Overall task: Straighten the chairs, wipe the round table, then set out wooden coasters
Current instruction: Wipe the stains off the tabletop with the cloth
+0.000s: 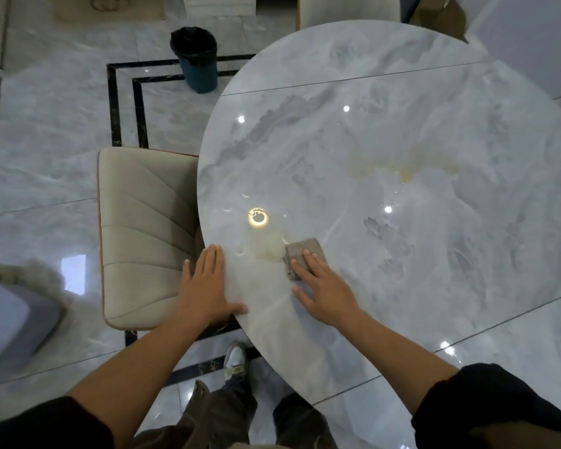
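Your right hand (321,288) presses the folded cloth (303,257) flat-fingered onto the yellowish smear (269,249); left hand (208,286), open, braces the round table (386,150).

Head-worn view, steeply downward, close above the round table (418,131).

No legible text, labels, numbers anywhere (surfaces plain marble).

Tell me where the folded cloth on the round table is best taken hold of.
Probably its near edge, pinched from above: the cloth lies flat as a folded pad, and the right hand presses flat on that near part, so curling thumb and fingers there gives the grip.
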